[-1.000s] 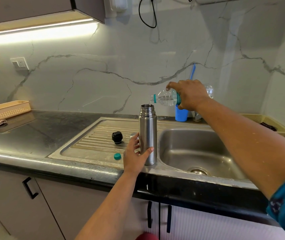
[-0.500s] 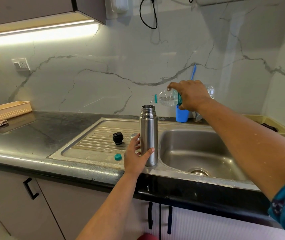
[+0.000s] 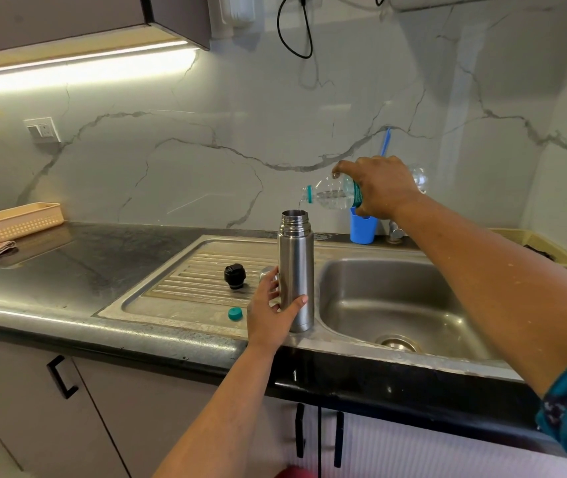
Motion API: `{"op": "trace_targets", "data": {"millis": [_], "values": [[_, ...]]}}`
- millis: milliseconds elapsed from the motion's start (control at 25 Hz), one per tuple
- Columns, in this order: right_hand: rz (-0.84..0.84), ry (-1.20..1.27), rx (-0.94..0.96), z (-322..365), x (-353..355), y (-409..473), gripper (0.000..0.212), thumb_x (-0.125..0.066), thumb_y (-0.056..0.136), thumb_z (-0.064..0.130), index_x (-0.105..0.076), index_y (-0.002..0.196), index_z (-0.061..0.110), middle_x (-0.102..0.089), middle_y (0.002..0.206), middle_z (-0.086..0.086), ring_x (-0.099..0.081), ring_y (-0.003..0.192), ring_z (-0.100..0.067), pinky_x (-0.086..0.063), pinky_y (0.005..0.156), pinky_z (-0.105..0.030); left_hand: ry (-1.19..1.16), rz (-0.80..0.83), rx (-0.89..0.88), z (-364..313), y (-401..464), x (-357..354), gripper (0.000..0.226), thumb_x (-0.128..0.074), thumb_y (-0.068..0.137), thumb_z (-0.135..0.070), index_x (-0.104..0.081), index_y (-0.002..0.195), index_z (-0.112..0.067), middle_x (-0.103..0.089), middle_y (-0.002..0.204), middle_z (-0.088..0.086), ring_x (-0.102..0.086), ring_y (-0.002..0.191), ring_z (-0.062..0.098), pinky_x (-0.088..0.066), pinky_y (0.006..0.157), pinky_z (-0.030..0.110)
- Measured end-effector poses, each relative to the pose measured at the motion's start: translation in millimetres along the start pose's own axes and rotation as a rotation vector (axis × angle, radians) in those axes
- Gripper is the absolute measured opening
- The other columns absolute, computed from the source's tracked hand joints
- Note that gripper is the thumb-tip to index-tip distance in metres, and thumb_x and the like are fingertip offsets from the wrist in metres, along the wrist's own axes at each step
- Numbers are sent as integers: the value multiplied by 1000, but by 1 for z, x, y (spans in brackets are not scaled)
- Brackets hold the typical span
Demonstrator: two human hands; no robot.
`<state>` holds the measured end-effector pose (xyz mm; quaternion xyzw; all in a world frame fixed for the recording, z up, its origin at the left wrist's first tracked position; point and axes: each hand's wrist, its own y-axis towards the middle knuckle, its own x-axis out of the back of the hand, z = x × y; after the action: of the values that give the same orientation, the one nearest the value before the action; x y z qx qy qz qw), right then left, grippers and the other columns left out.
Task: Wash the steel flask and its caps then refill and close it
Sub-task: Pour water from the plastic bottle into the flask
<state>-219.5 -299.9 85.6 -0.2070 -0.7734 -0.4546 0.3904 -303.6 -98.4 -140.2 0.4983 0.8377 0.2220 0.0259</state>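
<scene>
A white marble-look wall (image 3: 206, 160) with grey veins backs the dark worktop (image 3: 78, 267). A lit strip (image 3: 78, 69) glows under the brown upper cabinet (image 3: 68, 19), where a black cable (image 3: 295, 32) loops down. A socket plate (image 3: 42, 130) sits on the wall; grey cupboard doors (image 3: 33, 408) with black handles stand below.

A bright under-cabinet light strip (image 3: 78, 65) at ten o'clock glared on the marble wall (image 3: 206, 150), while wide-angle distortion bent the sharp frame's edges.

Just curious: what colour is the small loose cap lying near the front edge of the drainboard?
Teal green cap, seen in the head view.
</scene>
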Motion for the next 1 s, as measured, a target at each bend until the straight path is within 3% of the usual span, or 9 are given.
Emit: {"op": "trace_targets", "data": {"millis": [200,1000], "values": [[-7,-6,4,0,0,0,75,-82,70,31,-40,132,34,-60,114,-4,-58,101,-24,-44,90,-42,-3,-2,-14,-2,0,0,80,-87,72,-33,-46,141,-38,-59,122,-12,-60,108,3,-55,88,26],[8,-25,-1,1,-2,-1,74,-81,72,32,-39,132,35,-60,112,-2,-58,99,-23,-44,91,-41,-32,5,11,-2,-1,0,79,-88,72,-30,-46,139,-42,-58,117,-18,-57,105,-6,-51,83,18]]}}
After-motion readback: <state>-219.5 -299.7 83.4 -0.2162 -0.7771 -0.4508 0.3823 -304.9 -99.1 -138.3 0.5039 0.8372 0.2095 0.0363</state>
